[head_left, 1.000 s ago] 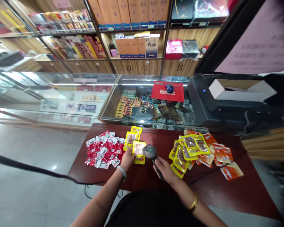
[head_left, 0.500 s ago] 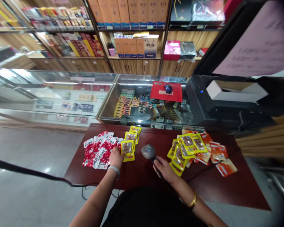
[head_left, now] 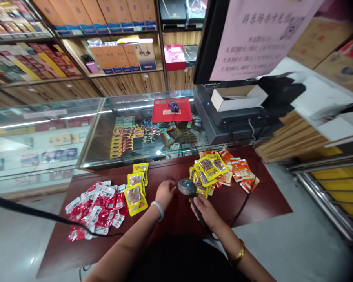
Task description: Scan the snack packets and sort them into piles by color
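My right hand (head_left: 205,211) is wrapped round the handle of a dark barcode scanner (head_left: 187,187), its head raised over the table and a blue light lit on top. My left hand (head_left: 165,194) is just left of the scanner head, above the table, fingers curled together; nothing shows in them. To its left lie several yellow snack packets (head_left: 136,199) in a short overlapping row, beside a heap of red and white packets (head_left: 97,207). Beyond the scanner, on the right, more yellow packets (head_left: 207,170) are piled partly over orange packets (head_left: 241,170).
Behind the dark red table (head_left: 161,231) stands a glass display counter (head_left: 102,129) with a red mat (head_left: 159,111) and a mouse (head_left: 173,106) on top. A monitor (head_left: 204,47) and a white open box (head_left: 238,100) are at the right. A black cable (head_left: 47,213) crosses the left side.
My left hand has left the yellow packets on the left and moved right, close to the scanner. The view has turned right. My right hand still holds the scanner.
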Demonstrator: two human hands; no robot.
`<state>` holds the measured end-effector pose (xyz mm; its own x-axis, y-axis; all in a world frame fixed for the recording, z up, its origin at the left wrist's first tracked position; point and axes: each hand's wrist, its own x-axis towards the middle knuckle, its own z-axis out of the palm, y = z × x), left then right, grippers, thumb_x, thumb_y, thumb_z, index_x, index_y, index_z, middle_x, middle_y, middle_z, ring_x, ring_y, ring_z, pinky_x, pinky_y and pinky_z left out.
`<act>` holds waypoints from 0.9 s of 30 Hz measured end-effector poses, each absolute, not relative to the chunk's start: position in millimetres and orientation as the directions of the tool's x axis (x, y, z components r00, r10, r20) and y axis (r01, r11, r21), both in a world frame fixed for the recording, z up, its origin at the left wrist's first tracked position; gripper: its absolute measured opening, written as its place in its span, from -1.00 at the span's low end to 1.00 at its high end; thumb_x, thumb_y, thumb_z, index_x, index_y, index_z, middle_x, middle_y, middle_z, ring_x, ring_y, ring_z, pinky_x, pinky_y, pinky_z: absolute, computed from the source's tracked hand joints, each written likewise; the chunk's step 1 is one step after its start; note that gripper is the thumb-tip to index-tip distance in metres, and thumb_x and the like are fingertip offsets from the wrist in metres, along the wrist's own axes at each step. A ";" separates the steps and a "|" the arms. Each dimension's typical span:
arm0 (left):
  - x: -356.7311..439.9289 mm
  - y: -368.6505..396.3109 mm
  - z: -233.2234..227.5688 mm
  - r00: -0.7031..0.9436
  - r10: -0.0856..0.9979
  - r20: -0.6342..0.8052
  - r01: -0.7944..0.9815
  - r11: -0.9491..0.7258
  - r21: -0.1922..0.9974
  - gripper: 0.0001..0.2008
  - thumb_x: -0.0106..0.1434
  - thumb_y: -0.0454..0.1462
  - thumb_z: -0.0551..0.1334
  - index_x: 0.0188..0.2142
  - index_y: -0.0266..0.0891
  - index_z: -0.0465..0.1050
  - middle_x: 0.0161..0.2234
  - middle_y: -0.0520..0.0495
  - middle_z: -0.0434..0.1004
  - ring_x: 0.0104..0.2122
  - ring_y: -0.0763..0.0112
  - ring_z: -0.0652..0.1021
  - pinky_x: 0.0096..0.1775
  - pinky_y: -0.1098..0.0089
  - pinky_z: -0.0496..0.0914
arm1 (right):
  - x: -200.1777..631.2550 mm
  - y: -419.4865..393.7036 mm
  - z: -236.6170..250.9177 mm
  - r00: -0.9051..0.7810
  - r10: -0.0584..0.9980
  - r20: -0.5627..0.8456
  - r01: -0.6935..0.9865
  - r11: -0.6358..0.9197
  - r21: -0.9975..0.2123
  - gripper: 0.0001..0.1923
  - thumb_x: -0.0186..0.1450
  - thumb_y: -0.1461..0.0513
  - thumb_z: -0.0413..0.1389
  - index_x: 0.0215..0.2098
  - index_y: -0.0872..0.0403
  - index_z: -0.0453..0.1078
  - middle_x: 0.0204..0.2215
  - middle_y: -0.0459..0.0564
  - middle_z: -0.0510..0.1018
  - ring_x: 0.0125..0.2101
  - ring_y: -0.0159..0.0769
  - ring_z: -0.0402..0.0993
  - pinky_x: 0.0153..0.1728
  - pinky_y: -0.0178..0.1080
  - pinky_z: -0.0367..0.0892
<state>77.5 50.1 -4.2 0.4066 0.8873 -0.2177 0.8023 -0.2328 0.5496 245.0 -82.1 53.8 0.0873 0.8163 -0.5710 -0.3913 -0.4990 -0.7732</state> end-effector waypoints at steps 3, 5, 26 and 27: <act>131.8 53.7 -12.9 0.476 0.817 -0.326 0.758 -0.194 0.622 -0.82 0.17 -0.30 0.22 -0.22 -0.25 0.51 -0.23 -0.14 0.57 -0.23 0.34 0.52 -0.15 0.41 0.33 | 262.4 -93.0 53.7 0.161 0.786 -0.597 -0.436 -0.485 -0.758 -0.43 0.07 -0.25 0.17 -0.44 0.04 0.21 -0.68 -0.25 0.31 -0.75 -0.55 0.12 -0.74 -0.44 0.05; 156.0 57.3 -17.3 0.470 0.792 -0.389 0.772 -0.156 0.616 -0.78 0.17 -0.27 0.21 -0.18 -0.26 0.52 -0.21 -0.17 0.59 -0.23 0.34 0.53 -0.19 0.43 0.33 | 273.6 -100.9 52.8 0.203 0.768 -0.608 -0.466 -0.470 -0.749 -0.43 0.05 -0.26 0.18 -0.43 0.05 0.23 -0.68 -0.24 0.32 -0.75 -0.54 0.12 -0.75 -0.44 0.05; 46.3 77.8 -33.4 0.103 0.855 -0.508 0.619 0.345 0.706 -0.75 0.08 -0.13 0.29 -0.37 -0.30 0.52 -0.43 -0.07 0.59 -0.46 0.43 0.51 -0.40 0.49 0.32 | 255.5 -98.2 45.9 0.039 0.806 -0.591 -0.359 -0.540 -0.761 -0.44 0.08 -0.25 0.16 -0.43 0.04 0.22 -0.68 -0.25 0.29 -0.75 -0.52 0.11 -0.74 -0.42 0.01; 36.3 76.4 -29.6 0.083 0.860 -0.504 0.613 0.354 0.706 -0.75 0.08 -0.13 0.28 -0.38 -0.30 0.52 -0.44 -0.05 0.58 -0.47 0.44 0.50 -0.41 0.49 0.31 | 248.4 -96.1 44.1 -0.004 0.816 -0.579 -0.322 -0.549 -0.771 -0.45 0.10 -0.25 0.14 -0.42 0.03 0.22 -0.68 -0.25 0.29 -0.75 -0.52 0.10 -0.74 -0.41 0.00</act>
<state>36.3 76.4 -29.6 0.0832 0.8598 -0.5038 0.6132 0.3544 0.7060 248.4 -96.1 44.1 -0.0039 0.8156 -0.5787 -0.3224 -0.5488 -0.7713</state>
